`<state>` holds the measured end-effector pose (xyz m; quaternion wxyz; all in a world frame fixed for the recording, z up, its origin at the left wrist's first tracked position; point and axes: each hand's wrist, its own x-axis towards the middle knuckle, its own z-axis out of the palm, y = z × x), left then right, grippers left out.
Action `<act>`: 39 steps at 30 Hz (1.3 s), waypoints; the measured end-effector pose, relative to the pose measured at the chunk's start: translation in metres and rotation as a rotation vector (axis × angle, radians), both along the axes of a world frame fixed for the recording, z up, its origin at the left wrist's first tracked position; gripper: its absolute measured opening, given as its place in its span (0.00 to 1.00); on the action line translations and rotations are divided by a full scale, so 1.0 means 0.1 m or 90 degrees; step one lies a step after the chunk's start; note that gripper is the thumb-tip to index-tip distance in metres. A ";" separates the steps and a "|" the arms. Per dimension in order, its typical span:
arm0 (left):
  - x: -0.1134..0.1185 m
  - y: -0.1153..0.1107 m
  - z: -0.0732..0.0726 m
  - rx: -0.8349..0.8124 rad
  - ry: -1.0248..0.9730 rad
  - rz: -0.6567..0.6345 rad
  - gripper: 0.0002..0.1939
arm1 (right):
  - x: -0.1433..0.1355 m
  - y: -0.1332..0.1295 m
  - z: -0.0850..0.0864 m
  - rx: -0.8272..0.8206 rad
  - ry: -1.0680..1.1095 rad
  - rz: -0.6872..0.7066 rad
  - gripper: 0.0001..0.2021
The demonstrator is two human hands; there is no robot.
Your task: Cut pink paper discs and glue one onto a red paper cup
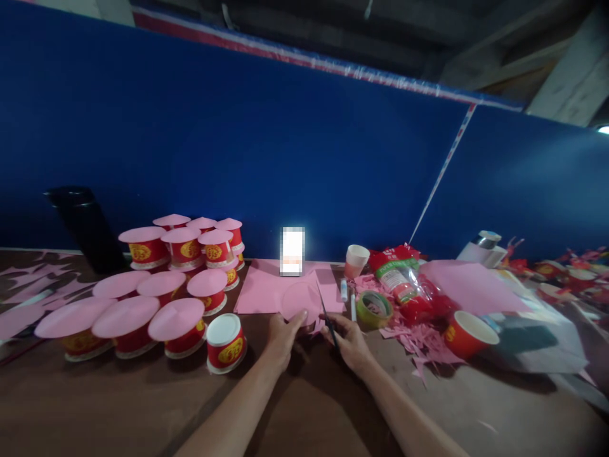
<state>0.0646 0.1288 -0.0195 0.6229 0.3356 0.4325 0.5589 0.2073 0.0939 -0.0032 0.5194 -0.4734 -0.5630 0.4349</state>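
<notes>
– Blue partition behind, brown desk in front. State the item under inspection.

– One pink paper disc, thin, matte and rounded in outline, held up at the middle of the desk, in front of the pink sheets lying there.

– Condition of the hands?

– Left hand: thumb and fingers pinched on the near edge of the disc. Right hand: fingers closed round the dark scissors, blades pointing away from the wearer, beside the disc's right edge.

– Anything unverified?

– Several points. Disc and sheets share one colour, so the far edge is faint. Whether the blades touch the paper, or stand apart, I cannot tell. The right hand covers part of the scissor handles. A bright upright rectangle is pixelated and unreadable. Both forearms are cut off by the lower border.

– Surroundings?

– Left: red cups under pink conical tops, a white-topped red cup nearest the left hand, and a black flask behind. Right: a green tape roll, a red-and-green packet and a tilted red cup. Pink scraps clutter the desk just beyond the right hand.
</notes>
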 end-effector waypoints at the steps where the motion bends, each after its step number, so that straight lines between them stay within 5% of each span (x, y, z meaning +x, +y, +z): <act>1: 0.00 0.00 0.01 0.001 -0.004 -0.004 0.19 | 0.00 0.00 0.00 0.003 -0.001 -0.001 0.18; 39: -0.01 0.01 0.07 0.032 -0.013 0.032 0.15 | 0.01 0.02 -0.03 0.007 -0.040 -0.020 0.19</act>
